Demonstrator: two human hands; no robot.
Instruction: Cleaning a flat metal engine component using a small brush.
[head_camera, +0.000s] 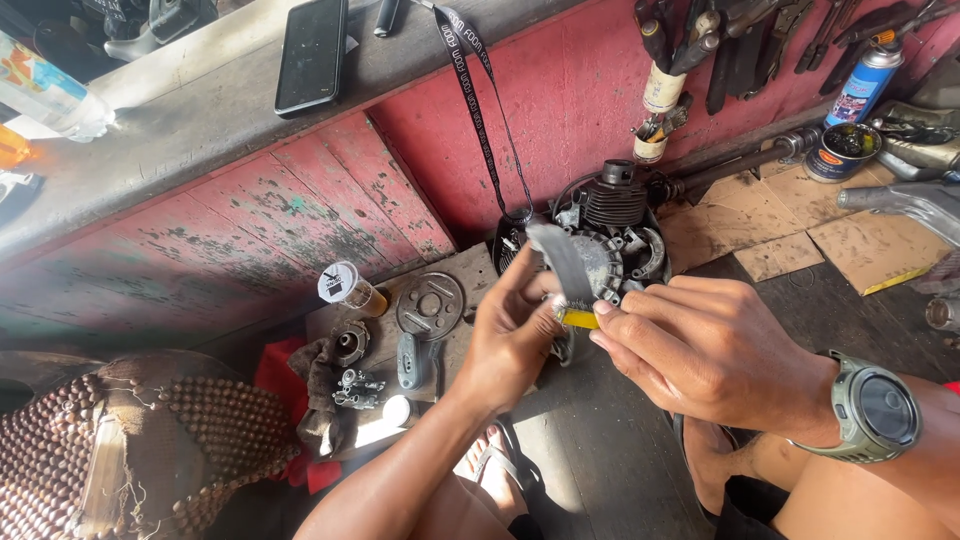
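We hold a flat grey strip with a yellow end (566, 275) just in front of the small black finned engine (612, 225). Our left hand (515, 335) is closed around the strip's middle; our right hand (700, 345) pinches the yellow end between fingertips. We judge a firm, steady pinch close to the engine serves best here.

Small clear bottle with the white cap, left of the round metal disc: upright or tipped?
Tipped: the small clear bottle lies on its side.
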